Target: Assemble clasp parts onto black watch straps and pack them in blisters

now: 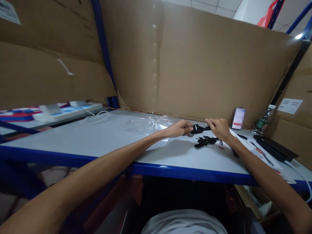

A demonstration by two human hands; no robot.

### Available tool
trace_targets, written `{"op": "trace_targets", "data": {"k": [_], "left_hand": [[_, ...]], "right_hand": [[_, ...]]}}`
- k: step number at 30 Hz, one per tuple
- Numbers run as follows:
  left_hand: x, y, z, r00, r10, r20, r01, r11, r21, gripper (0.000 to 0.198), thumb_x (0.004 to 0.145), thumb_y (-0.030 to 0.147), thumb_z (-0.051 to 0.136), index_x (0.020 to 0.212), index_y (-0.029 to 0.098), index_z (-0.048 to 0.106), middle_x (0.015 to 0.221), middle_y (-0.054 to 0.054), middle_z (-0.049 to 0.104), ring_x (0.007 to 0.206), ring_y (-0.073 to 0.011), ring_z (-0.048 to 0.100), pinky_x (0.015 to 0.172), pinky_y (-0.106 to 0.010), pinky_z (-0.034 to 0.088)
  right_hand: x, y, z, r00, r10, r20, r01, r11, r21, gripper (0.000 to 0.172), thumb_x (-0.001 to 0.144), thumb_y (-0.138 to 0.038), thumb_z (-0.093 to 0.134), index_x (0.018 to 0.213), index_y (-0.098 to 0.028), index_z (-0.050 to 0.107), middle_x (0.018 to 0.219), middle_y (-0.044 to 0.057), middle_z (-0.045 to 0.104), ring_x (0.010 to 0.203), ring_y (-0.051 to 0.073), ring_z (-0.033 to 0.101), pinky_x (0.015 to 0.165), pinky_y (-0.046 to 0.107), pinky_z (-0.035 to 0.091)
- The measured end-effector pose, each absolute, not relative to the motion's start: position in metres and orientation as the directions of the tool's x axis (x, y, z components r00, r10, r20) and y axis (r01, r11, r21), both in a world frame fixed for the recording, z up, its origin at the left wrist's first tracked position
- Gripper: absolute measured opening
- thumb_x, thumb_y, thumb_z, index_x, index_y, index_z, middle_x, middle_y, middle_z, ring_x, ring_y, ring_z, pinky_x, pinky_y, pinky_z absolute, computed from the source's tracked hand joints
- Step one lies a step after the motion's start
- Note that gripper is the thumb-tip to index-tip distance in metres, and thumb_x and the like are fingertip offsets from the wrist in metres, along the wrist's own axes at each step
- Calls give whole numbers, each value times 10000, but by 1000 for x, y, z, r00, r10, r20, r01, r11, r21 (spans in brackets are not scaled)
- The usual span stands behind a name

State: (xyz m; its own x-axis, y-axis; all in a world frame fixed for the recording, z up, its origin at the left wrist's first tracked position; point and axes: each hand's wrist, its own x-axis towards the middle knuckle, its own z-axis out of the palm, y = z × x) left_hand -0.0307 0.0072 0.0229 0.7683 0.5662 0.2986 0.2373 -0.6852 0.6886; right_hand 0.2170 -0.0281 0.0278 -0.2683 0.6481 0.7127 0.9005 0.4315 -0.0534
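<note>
My left hand (pixel 181 128) is closed on the wide end of a black tool (pixel 198 129) with a small silver-coloured spot. Its slimmer end runs to my right hand (pixel 219 127), whose fingers are wrapped on it. The tool's exact kind does not show, and both ends are partly hidden by my fingers. Just below it on the table lies a bundle of similar black pieces (pixel 206 141), with narrow parts sticking out. A crumpled clear plastic bag (pixel 151 123) rests behind my left hand.
The grey table (pixel 97 139) has a blue front edge. Toward the right are printed sheets (pixel 265 159), a black flat case (pixel 275 148), a water bottle (pixel 264 120) and a propped phone (pixel 238 119). A power strip (pixel 70 111) and white cable (pixel 97 117) lie left; cardboard (pixel 207 65) stands behind.
</note>
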Motion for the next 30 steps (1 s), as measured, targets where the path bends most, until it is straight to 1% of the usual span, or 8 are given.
{"op": "trace_targets", "data": {"k": [6,12,15,17,20,24,27,30], "left_hand": [[-31,7,26,511,829,228,91,-316,944,242,894,307,564,707,174,489,591,31,467,415,-43,307,407,-198,136],[-39,11,30,364,896,256,-127,-224,966,150,845,233,584,755,174,480,641,22,503,419,-40,339,377,-170,189],[-38,12,29,397,884,248,-121,-218,969,128,845,227,573,760,167,498,657,10,522,424,-43,356,374,-172,209],[-35,11,27,441,870,220,-47,-222,974,151,853,236,565,736,161,506,654,-1,537,420,-43,360,371,-176,202],[-30,8,25,538,823,181,79,-263,961,188,863,258,562,711,153,528,638,-15,558,410,-44,357,369,-191,184],[-26,3,21,687,714,137,148,-322,935,241,871,335,584,716,151,571,613,-7,560,401,-47,332,380,-211,178],[-25,-1,17,764,636,110,176,-370,912,311,874,412,604,699,156,583,563,15,518,407,-56,336,399,-212,205],[-22,-5,17,811,578,85,187,-394,900,404,900,501,574,703,150,606,570,-3,555,424,-71,385,419,-217,253]], "right_hand": [[260,-21,57,92,501,860,942,236,-238,558,1037,-486,321,751,-177,686,668,54,662,619,174,566,636,287,319],[272,-10,47,105,600,793,950,176,-258,530,1007,-477,389,672,-181,673,625,46,649,593,168,538,604,283,301],[253,-13,36,0,644,765,964,204,-171,422,993,-428,443,760,-184,696,651,39,649,602,171,533,610,285,309],[239,-18,31,-95,614,783,967,245,-75,290,971,-353,486,1008,-173,710,798,66,689,731,204,583,665,289,357],[224,-24,26,-309,546,779,939,303,160,426,904,-238,554,1319,-149,592,1142,152,661,1053,279,562,835,341,401],[216,-26,20,-515,597,615,857,341,387,279,910,-214,542,1144,-165,685,1098,151,668,1094,301,526,911,392,368],[211,-28,17,-518,703,487,843,325,428,225,901,-176,518,994,-169,723,997,133,712,952,264,595,814,354,380],[207,-31,17,-449,816,365,863,289,415,251,880,-170,517,999,-181,739,986,117,757,818,231,653,686,313,369]]}}
